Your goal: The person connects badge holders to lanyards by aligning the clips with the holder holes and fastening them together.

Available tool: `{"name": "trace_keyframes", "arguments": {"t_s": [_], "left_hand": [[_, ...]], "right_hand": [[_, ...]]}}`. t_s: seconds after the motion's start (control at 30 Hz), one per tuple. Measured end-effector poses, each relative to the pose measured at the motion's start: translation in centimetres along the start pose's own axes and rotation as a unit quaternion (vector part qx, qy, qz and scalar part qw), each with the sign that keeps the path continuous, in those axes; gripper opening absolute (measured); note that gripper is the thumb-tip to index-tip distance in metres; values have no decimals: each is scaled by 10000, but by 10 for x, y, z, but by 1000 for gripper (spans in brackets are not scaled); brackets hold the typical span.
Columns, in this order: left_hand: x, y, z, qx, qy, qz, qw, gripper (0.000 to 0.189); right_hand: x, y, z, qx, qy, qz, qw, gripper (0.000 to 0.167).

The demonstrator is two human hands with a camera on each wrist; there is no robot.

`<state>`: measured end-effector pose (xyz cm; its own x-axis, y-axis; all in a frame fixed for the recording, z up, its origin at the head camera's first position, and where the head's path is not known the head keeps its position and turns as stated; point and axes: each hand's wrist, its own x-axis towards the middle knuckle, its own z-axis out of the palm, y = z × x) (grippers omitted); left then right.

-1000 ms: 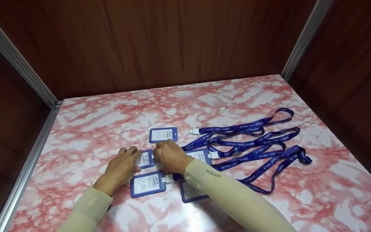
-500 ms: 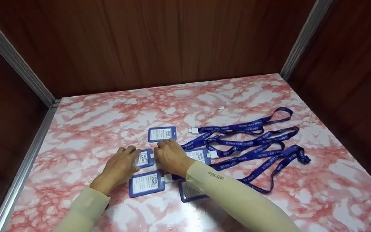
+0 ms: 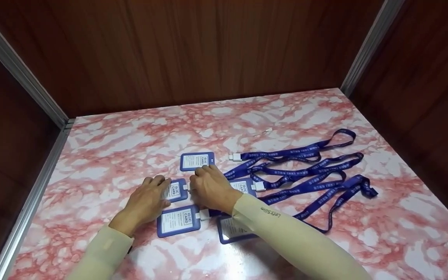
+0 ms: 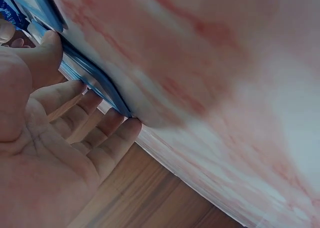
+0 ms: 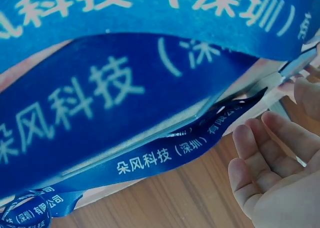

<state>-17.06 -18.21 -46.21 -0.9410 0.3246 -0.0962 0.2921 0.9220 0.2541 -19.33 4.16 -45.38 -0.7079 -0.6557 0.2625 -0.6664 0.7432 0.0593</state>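
Note:
In the head view a blue-framed badge holder (image 3: 177,189) with a white card lies flat. My left hand (image 3: 144,200) grips its left part; the left wrist view shows the thumb on one edge and fingertips (image 4: 132,123) on the opposite edge. At the holder's right end is a white clip (image 3: 186,187), where my right hand (image 3: 213,189) pinches with curled fingers, its grip partly hidden. Another badge holder (image 3: 178,221) with its own clip lies just below. Blue lanyard straps (image 5: 150,158) with white lettering run close by the right hand in the right wrist view.
A badge holder (image 3: 196,161) lies above the hands, apart from a lanyard's white clip (image 3: 235,157). Two more holders, one (image 3: 243,186) behind the right hand and one (image 3: 231,230) under the right sleeve, lie rightward. Several lanyards (image 3: 305,172) spread across the marbled table (image 3: 130,144).
My right hand has shifted slightly to the right, so more of the white clip shows. The left hand keeps its grip on the badge holder.

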Motion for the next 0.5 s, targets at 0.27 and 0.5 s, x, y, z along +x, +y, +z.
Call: {"name": "trace_keyframes", "arguments": {"t_s": [0.27,0.5], "left_hand": [[-2,2,0,-52,197,77,9998,69],[-4,5,3,23,574,193,9982,63]], "right_hand": [[-4,8,-12,257,13,225,9994,22],[-11,19,-14,355,69,286,9989,31]]}}
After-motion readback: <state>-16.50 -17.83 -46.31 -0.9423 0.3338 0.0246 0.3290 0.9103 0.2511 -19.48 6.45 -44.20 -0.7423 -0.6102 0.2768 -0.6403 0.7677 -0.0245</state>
